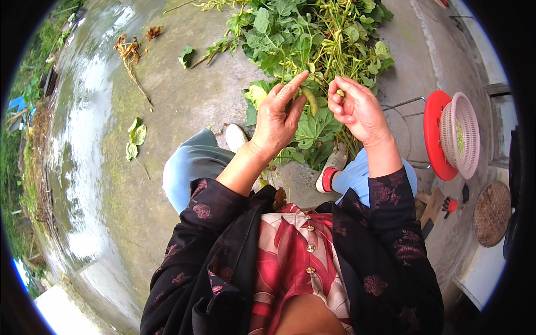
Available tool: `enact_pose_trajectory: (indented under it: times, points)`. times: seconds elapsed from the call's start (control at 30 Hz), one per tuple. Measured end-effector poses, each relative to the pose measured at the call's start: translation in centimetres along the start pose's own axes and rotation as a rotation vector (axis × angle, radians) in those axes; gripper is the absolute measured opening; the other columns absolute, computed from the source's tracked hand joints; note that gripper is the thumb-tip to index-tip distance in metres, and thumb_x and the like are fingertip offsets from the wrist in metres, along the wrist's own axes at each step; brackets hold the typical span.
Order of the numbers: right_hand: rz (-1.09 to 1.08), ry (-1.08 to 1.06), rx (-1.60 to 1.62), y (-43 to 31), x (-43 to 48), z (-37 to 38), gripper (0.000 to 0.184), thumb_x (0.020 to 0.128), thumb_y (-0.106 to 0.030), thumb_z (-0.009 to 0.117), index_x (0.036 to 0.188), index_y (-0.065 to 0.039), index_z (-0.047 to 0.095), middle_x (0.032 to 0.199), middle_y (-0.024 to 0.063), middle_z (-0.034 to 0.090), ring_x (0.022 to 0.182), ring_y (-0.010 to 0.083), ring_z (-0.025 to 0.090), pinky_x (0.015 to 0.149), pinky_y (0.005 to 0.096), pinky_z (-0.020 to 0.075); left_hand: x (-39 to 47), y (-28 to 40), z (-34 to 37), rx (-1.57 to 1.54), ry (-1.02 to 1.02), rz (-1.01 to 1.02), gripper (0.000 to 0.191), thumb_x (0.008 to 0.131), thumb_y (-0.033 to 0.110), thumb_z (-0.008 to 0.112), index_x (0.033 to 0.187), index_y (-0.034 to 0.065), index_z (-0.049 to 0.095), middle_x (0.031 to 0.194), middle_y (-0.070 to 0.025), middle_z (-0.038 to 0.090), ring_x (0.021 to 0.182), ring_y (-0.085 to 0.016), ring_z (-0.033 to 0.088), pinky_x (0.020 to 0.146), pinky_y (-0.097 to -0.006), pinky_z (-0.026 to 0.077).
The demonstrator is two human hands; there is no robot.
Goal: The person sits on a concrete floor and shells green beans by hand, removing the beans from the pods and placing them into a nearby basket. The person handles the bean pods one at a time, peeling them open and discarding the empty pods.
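My left hand [281, 113] is raised over the plants, with a plump green bean pod [310, 100] at its thumb and fingers. Facing it on the right, my right hand [355, 106] has its fingers curled round a small green piece of pod [340, 93]. Beneath and beyond both hands lies a heap of leafy bean plants [268, 37], with bunches of yellow-green pods [339, 46] among the stems. Some broad leaves [316, 127] reach down between my feet.
At the right, a pink plastic colander [471, 134] with green contents stands on a red round stool [432, 134] with metal legs. Below are a red and black glove [449, 206] and a round woven tray [492, 213]. Loose leaves [136, 136] and a dried plant [133, 67] lie on concrete at left.
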State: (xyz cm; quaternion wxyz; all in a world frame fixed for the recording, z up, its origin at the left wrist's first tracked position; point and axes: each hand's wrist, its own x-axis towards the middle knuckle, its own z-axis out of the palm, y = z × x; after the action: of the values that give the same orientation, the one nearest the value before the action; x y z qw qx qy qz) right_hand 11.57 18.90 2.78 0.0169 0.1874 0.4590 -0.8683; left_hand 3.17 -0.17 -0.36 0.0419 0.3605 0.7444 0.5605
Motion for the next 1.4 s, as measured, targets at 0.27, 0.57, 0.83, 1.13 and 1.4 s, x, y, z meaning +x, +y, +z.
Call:
enact_pose_trajectory:
  times: [0.27,0.57,0.83,1.13,1.4]
  points:
    - [0.046,-0.078,-0.216,1.6,-0.5,1.6,0.026,0.099,-0.028,0.06,0.098,-0.002,0.065,0.08,0.0001,0.06,0.06,0.0038,0.051,0.047,0.0163,0.0339,0.4,-0.3,0.1,-0.083,0.024,0.007,0.049,0.091,0.005,0.066,0.138,0.0122,0.057,0.098,-0.0049,0.062,0.09,-0.014,0.058,0.081,-0.0263,0.047]
    - [-0.135,-0.063,-0.35,2.5,-0.2,1.4,0.018,0.097,-0.018,0.061,0.095,-0.002,0.068,0.077,-0.0012,0.061,0.057,0.0028,0.048,0.048,0.017,0.0352,1.0,0.4,-0.7,-0.793,-0.088,-0.466,0.06,0.086,0.003,0.073,0.142,0.0113,0.052,0.103,-0.0029,0.067,0.091,-0.009,0.06,0.083,-0.022,0.047]
    - [-0.018,-0.098,-0.178,3.1,-0.6,2.0,0.02,0.099,-0.019,0.059,0.105,-0.002,0.066,0.084,0.0024,0.065,0.058,0.0055,0.051,0.048,0.0174,0.0346,1.1,-0.3,-0.9,-0.999,-0.004,-0.481,0.055,0.089,0.001,0.069,0.139,0.001,0.048,0.098,-0.0041,0.068,0.089,-0.011,0.063,0.085,-0.0235,0.048]
    - [-0.247,0.01,-0.298,5.2,-0.7,3.1,0.022,0.099,-0.018,0.059,0.108,0.002,0.064,0.08,0.0008,0.061,0.057,0.0047,0.046,0.051,0.0194,0.0372,1.0,-0.5,-0.5,-0.973,0.022,-0.491,0.037,0.092,0.005,0.066,0.126,0.0024,0.05,0.096,-0.0032,0.065,0.086,-0.01,0.061,0.078,-0.0239,0.047]
    - [-0.36,0.16,-0.397,7.3,-0.4,3.8,0.025,0.097,-0.018,0.061,0.11,0.004,0.064,0.074,-0.0024,0.053,0.057,0.0038,0.043,0.049,0.0204,0.0353,0.7,-0.7,0.3,-1.107,0.055,-0.46,0.025,0.093,0.001,0.063,0.115,0.0006,0.052,0.092,-0.0055,0.065,0.082,-0.013,0.062,0.078,-0.0249,0.049]
